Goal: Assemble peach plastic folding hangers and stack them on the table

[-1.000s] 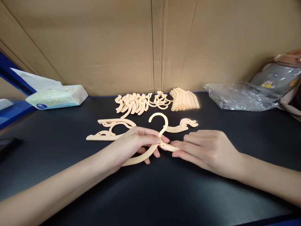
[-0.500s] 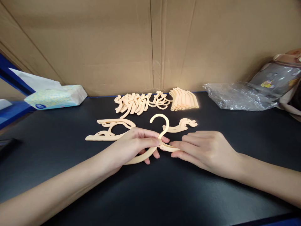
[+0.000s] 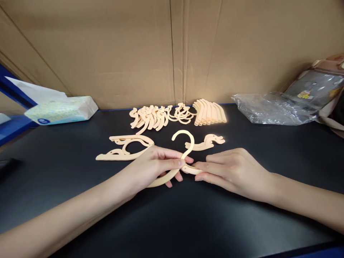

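Between my hands is a cream plastic hanger hook point(image 3: 189, 141), its curved end pointing up and its lower arc running down to the left. My left hand point(image 3: 158, 163) pinches it at the joint with thumb and fingers. Fingers of my right hand point(image 3: 231, 170) are closed on a short hanger arm point(image 3: 192, 170) that meets the hook at that joint; its far end is hidden under them. Just beyond my left hand lies a folded hanger point(image 3: 120, 156). Behind the hook and my right hand lie a few loose hanger arm pieces point(image 3: 205, 143).
Along the back of the black table point(image 3: 172, 222) lie piled arm pieces point(image 3: 152, 118), hooks point(image 3: 184, 114) and tubes point(image 3: 209, 113). A tissue pack point(image 3: 64, 110) is at left. Clear plastic bag point(image 3: 271, 109) and a bottle point(image 3: 314, 86) sit at right, before a cardboard wall point(image 3: 120, 53).
Both hands keep the same grip on the hook and arm piece. The right hand has moved very slightly to the left; the view has shifted a little.
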The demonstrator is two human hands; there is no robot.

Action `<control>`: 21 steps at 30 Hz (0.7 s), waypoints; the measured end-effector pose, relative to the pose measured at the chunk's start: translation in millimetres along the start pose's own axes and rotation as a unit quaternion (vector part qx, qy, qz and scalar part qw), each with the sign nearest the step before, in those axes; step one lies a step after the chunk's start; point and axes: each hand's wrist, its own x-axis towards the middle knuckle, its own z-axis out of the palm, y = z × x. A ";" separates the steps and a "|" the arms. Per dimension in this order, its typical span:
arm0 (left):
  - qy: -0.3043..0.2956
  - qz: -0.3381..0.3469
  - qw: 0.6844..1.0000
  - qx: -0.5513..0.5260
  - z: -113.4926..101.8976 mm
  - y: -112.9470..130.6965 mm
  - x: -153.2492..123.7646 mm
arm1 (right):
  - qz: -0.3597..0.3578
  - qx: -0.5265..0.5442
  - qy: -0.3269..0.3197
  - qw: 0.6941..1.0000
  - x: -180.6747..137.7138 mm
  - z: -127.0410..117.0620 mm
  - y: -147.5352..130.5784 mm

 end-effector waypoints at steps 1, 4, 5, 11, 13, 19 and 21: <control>0.001 -0.001 1.000 -0.001 0.1 0.0 -0.2 | 0.001 0.002 -0.003 1.000 0.2 -0.2 -0.2; 0.003 -0.005 1.000 -0.002 0.6 0.4 -1.0 | 0.008 0.010 -0.011 1.000 0.5 -0.8 -1.5; 0.003 -0.006 1.000 -0.002 0.6 0.3 -1.2 | 0.011 0.014 -0.014 1.000 0.6 -1.1 -2.0; -0.002 -0.003 1.000 -0.024 -0.4 -0.9 -1.1 | 0.036 0.039 -0.028 0.998 1.2 -1.9 -4.1; -0.004 -0.005 1.000 -0.028 -0.3 -0.8 -0.6 | 0.044 0.050 -0.033 0.997 1.2 -2.1 -4.9; 0.010 0.000 1.000 -0.015 2.4 1.0 -0.4 | 0.053 0.064 -0.039 0.996 1.1 -1.9 -5.6; 0.019 -0.001 1.000 0.003 3.3 1.7 -1.1 | 0.057 0.066 -0.040 0.995 1.5 -1.7 -5.1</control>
